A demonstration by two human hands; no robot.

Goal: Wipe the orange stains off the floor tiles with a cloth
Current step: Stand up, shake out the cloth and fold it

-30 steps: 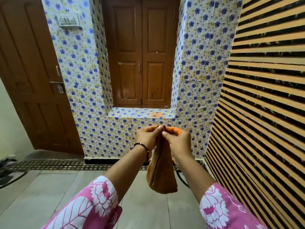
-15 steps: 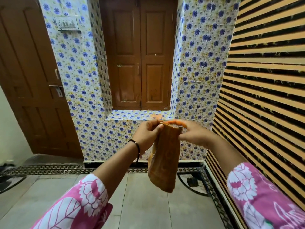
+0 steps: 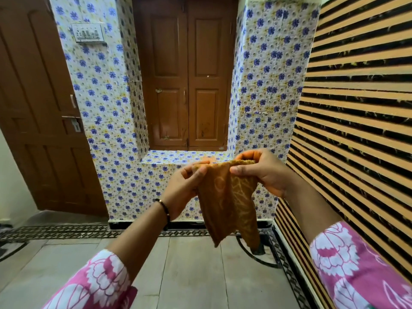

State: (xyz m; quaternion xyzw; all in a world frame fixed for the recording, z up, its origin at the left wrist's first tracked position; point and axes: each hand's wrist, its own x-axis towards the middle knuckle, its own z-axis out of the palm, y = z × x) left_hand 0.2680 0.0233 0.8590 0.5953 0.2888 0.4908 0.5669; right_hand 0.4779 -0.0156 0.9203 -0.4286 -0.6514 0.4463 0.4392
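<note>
A brown-orange patterned cloth [image 3: 225, 204] hangs folded in front of me, held by its top edge. My left hand [image 3: 182, 188] pinches the left part of that edge. My right hand [image 3: 265, 172] grips the right part, fingertips tinted orange. An orange stain [image 3: 208, 157] shows on the flower-tiled ledge just behind my hands. The grey floor tiles [image 3: 191, 270] lie below; a faint reddish smear [image 3: 231, 256] is visible under the cloth's lower end.
A flower-tiled wall [image 3: 107, 121] with a recessed brown shutter [image 3: 187, 85] stands ahead. A brown door [image 3: 38, 112] is on the left, a striped slatted wall [image 3: 356, 130] on the right. A dark patterned border [image 3: 66, 230] runs along the floor's far edge.
My hands have moved apart, spreading the cloth's top edge wider, so the folded cloth has opened into two hanging layers.
</note>
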